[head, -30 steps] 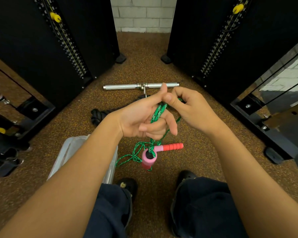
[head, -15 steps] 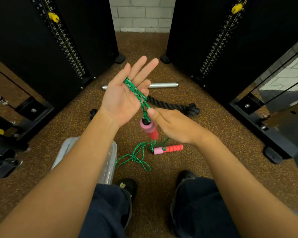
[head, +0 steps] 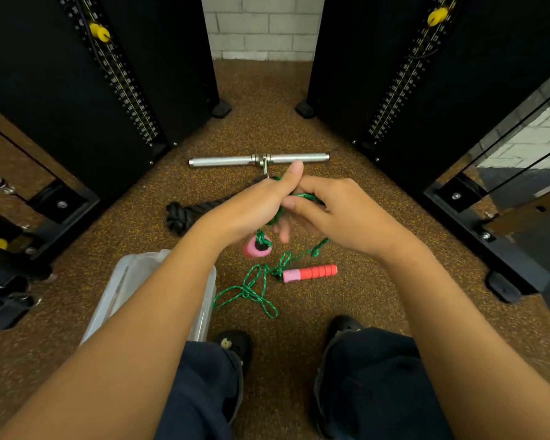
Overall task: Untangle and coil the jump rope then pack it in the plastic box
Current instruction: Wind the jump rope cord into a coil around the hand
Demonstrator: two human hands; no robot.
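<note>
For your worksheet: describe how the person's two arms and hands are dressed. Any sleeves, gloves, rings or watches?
Both forearms are bare right down to the bottom edge of the picture, with no sleeves in sight. The left hand and the right hand wear no gloves. No rings, watch or wristband can be seen on either.

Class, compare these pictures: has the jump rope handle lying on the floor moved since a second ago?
No. The handle lies where it was, the same gap from the metal bar and the shoe.
</note>
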